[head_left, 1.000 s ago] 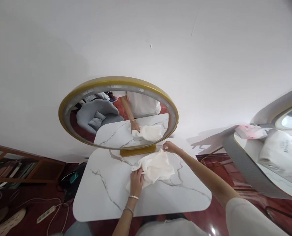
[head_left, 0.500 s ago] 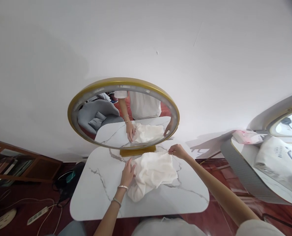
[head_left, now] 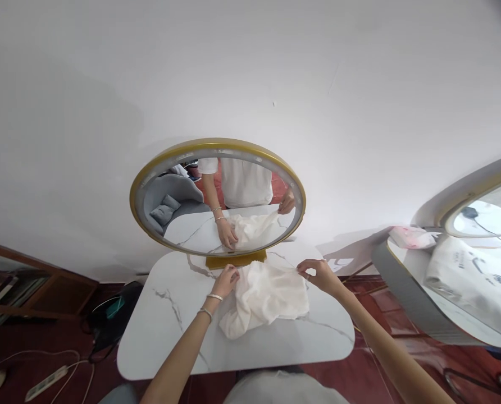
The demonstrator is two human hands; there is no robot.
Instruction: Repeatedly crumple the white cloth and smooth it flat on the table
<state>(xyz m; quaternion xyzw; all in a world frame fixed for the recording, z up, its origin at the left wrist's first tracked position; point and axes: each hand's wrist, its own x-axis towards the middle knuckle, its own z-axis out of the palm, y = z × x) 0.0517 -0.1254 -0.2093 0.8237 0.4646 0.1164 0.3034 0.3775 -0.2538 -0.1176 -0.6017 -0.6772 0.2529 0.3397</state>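
A crumpled white garment [head_left: 271,294] lies on the white marbled tabletop [head_left: 158,336]; its exact kind is unclear. My left hand [head_left: 226,281] is closed on its upper left edge, fingertips pinched together. At the upper right corner, my right hand [head_left: 319,275] pinches the fabric between thumb and fingers, pulling that corner slightly up and outward. The lower left part of the cloth stays bunched on the table. Two bracelets circle my left wrist.
A gold-rimmed oval mirror [head_left: 217,205] on a gold base [head_left: 233,260] stands behind the garment. To the right, a second table [head_left: 406,292] holds a tissue pack [head_left: 411,237] and a printed white cloth [head_left: 469,275]. A power strip [head_left: 46,384] and cables lie on the floor at left.
My right hand has shifted a little right and nearer with the garment's corner, stretching its upper edge. My left hand has moved up along the left side and now pinches the edge.
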